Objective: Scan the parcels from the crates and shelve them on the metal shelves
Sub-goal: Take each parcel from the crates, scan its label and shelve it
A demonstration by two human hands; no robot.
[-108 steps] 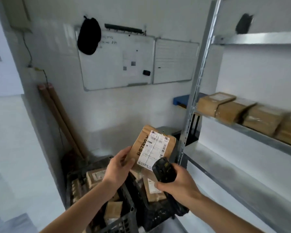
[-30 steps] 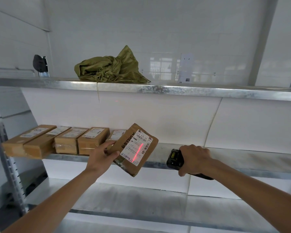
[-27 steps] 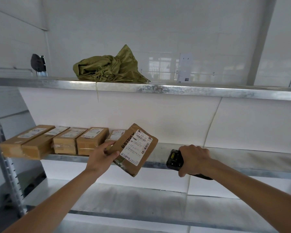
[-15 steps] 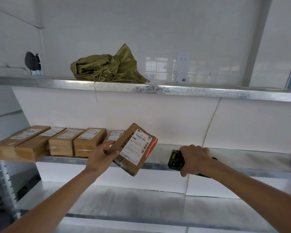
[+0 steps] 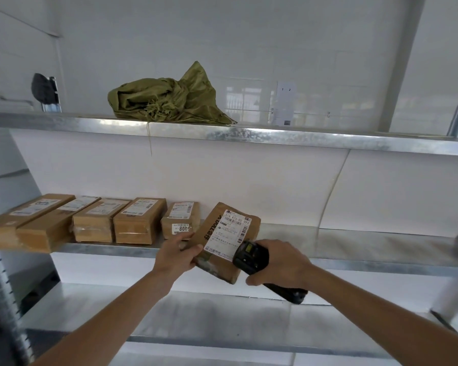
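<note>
The left hand (image 5: 175, 256) grips a tilted brown parcel (image 5: 224, 241) over the middle shelf's (image 5: 354, 250) front edge. The right hand (image 5: 282, 262) is wrapped around a black scanner (image 5: 250, 257) touching the parcel's label.

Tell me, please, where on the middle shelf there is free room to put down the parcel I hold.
The middle shelf is bare to the right of the sticker-fronted parcel, behind the held parcel, up to a blurred object at the picture's right edge. Its left part is crowded with five parcels side by side.
</note>
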